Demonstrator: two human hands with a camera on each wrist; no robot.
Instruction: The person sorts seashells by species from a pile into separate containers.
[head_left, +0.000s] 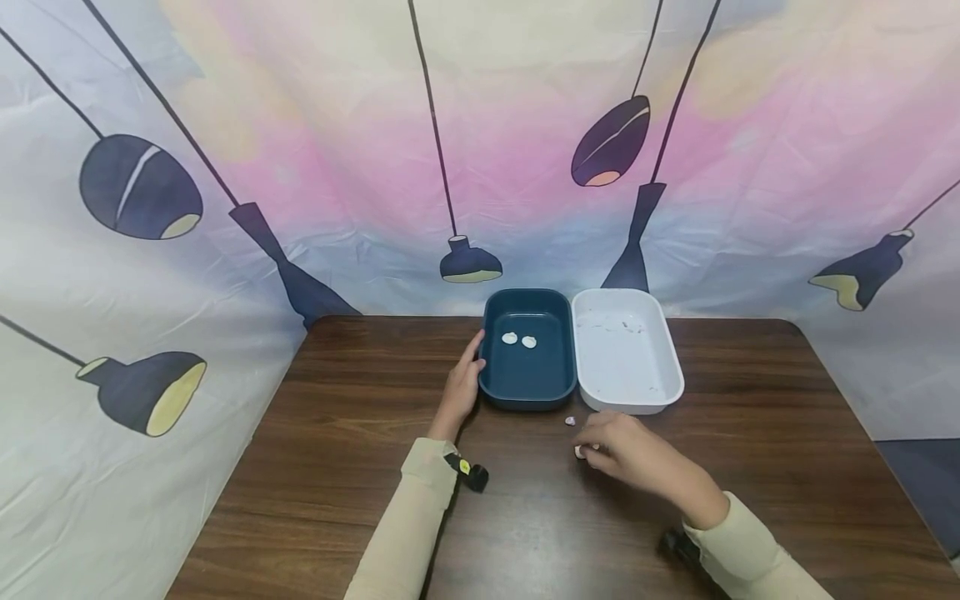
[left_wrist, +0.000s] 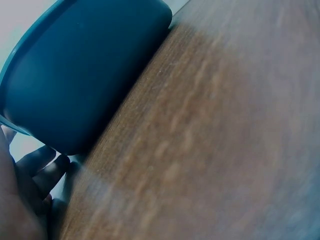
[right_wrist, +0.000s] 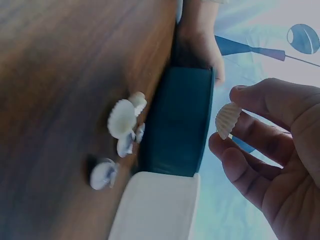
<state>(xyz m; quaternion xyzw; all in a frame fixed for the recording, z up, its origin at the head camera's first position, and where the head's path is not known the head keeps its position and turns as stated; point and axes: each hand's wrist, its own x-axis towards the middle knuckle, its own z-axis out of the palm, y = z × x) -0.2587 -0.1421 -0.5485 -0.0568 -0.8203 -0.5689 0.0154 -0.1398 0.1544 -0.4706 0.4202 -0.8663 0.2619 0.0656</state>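
Note:
In the right wrist view my right hand [right_wrist: 280,150] pinches a small ribbed white seashell [right_wrist: 228,120] between thumb and fingertips. The head view has this hand [head_left: 630,450] low over the table, in front of the white tray [head_left: 630,387]. Several shells lie on the tabletop beside it, among them a larger white shell [right_wrist: 122,119] and a greyish one [right_wrist: 103,174]. My left hand [head_left: 459,387] rests against the left side of the dark teal tray [head_left: 527,375], fingers along its outer wall. Two white shells, a left one [head_left: 510,337] and a right one [head_left: 528,342], lie inside that tray.
Both trays stand side by side near the back edge of the brown wooden table [head_left: 360,417]. Small dark and pale bits [head_left: 626,326] are scattered in the white tray. Behind the table hangs a cloth [head_left: 375,167] printed with lamps.

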